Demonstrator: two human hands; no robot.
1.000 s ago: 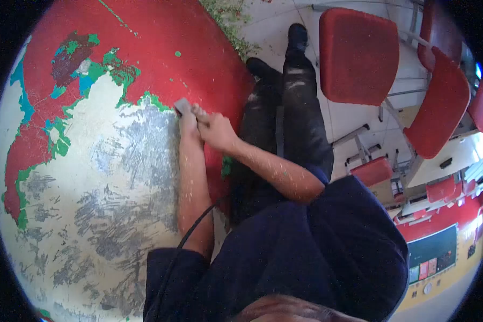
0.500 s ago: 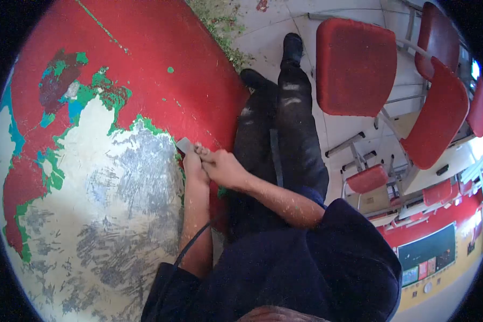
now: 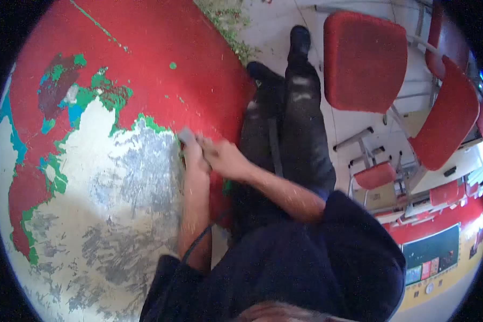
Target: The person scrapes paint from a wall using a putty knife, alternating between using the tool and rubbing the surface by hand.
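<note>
A scraper [image 3: 186, 135] with a flat grey metal blade lies against the wall-like painted surface [image 3: 161, 70], at the border between red paint and a bare, pale grey-white patch [image 3: 145, 166]. My left hand [image 3: 195, 155] is closed around the scraper close to its blade. Just to the right, my right hand [image 3: 224, 159] is closed on its handle, touching or nearly touching the left. Both hands are slightly blurred, and most of the handle is hidden by the fingers. Jagged green paint [image 3: 150, 123] edges the bare patch.
My legs [image 3: 306, 123] stretch over the tiled floor right of the painted surface. Green-white flakes [image 3: 228, 24] lie at its upper edge. A red chair [image 3: 365, 61] stands at the right, with more chairs and desks beyond. A dark cable [image 3: 197, 240] crosses my left arm.
The view has shifted a little, so the chairs and legs appear further right. Both hands keep their hold on the scraper, whose blade sits slightly higher along the paint edge.
</note>
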